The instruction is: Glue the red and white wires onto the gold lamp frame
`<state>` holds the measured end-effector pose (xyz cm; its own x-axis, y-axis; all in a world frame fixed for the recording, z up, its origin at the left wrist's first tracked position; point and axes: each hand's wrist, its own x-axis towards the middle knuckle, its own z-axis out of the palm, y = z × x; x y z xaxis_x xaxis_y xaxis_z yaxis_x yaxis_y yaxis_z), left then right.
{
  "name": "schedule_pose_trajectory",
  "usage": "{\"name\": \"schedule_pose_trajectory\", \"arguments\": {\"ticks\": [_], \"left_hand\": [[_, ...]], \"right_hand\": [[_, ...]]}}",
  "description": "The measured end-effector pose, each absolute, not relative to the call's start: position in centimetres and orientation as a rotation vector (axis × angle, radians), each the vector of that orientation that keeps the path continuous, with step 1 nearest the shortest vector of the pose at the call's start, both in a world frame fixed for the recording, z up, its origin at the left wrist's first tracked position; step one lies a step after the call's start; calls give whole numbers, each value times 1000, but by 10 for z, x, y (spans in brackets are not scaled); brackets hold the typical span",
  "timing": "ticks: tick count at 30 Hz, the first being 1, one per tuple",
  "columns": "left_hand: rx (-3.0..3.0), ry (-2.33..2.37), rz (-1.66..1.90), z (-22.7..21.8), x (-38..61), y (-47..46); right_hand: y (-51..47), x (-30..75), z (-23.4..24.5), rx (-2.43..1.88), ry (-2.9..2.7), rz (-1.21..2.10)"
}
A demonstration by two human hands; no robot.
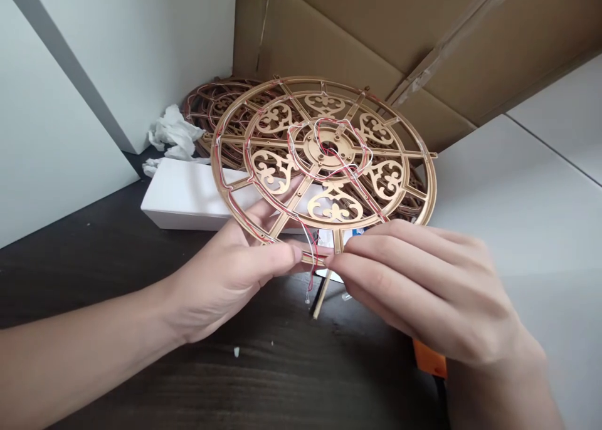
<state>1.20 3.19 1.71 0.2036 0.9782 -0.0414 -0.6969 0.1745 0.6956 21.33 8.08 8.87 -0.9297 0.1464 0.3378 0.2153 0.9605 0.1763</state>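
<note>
A round gold openwork frame (324, 151) with scroll ornaments and red and white wires threaded along its spokes is held tilted above a dark wooden table (141, 355). My left hand (235, 273) grips its near rim, thumb on top and fingers underneath. My right hand (423, 286) pinches the same rim just to the right, fingertips pressed together at the wire ends. Loose wire ends (310, 286) and a thin stick (322, 295) hang below the rim.
A stack of similar frames (211, 107) lies behind, next to crumpled white paper (172, 135) and a white box (188, 195). Brown cardboard (376, 35) leans at the back. White panels stand left and lie right (527, 192). Something orange (427, 358) shows under my right wrist.
</note>
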Motion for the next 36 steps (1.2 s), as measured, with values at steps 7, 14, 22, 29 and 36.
{"name": "schedule_pose_trajectory", "arguments": {"ticks": [7,14,22,29,36], "left_hand": [[615,499,1276,16,12,32],[597,522,1317,18,14,31],[641,636,1308,12,15,30],[613,654,1326,13,16,32],[872,690,1346,9,16,32]], "right_hand": [[81,216,88,-241,-2781,-286],[77,210,85,-223,-2776,-332],[81,207,77,-283,-2746,-295],[79,203,79,-554,-2803,13],[69,199,81,-630,-2906,-169]]}}
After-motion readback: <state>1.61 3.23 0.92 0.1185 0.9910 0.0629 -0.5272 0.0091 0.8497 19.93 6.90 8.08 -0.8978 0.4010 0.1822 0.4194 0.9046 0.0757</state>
